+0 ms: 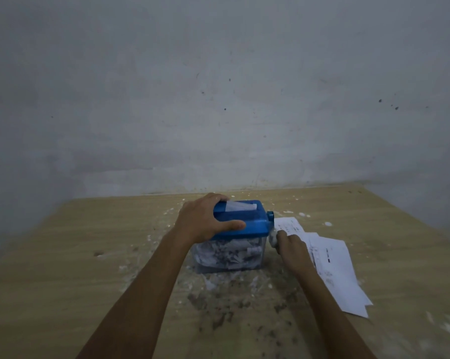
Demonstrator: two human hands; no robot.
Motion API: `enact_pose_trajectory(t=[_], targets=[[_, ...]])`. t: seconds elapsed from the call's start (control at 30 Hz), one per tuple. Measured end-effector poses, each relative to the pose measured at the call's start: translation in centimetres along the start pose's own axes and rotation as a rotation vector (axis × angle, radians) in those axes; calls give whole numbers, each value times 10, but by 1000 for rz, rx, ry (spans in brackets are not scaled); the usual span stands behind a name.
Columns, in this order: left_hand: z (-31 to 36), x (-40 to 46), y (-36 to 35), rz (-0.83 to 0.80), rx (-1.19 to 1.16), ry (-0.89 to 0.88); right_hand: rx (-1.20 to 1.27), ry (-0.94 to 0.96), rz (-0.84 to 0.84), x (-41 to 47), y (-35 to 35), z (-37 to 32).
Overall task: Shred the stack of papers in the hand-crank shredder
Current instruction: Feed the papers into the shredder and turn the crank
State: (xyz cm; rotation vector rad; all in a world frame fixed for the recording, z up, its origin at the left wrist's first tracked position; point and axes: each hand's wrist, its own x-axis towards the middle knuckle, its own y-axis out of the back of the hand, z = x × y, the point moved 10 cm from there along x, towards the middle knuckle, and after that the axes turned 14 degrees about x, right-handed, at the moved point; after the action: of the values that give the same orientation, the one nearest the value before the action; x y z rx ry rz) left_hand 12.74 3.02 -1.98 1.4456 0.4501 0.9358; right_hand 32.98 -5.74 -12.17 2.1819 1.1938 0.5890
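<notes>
Left hand (205, 221) clamped over shredder (240, 230) lid at table (63, 255) ctr; right hand (291, 246) curled round crank knob, 3 o'clock side. Sheet (240, 205) stood in slot. Papers (332, 265) at 3 o'clock: light, floppy, likely best pinched by an edge.

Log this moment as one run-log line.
left hand holds shredder lid | right hand grips crank | paper in slot | sheets waiting on table
</notes>
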Motion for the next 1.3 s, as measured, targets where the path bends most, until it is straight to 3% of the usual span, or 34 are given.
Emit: enact_pose_trajectory(t=[0.2, 0.4, 0.5, 0.63, 0.87, 1.17, 1.3], targets=[[0, 2, 0, -31, -37, 0, 190, 40, 96, -15, 13, -1], [2, 2, -3, -85, -26, -14, 817, 15, 244, -30, 30, -17], [3, 4, -3, -96, 1, -27, 940, 61, 332, -26, 45, -34], [3, 4, -3, -78, 12, -46, 795, 118, 383, -9, 69, -55], [1, 1, -2, -35, -16, -44, 748, 152, 291, 36, 78, -88], [1, -1, 1, 7, -11, -45, 627, -19, 157, 77, 37, -64], [0, -1, 1, 9, -15, -26, 475, -216, -57, 67, -4, -22]])
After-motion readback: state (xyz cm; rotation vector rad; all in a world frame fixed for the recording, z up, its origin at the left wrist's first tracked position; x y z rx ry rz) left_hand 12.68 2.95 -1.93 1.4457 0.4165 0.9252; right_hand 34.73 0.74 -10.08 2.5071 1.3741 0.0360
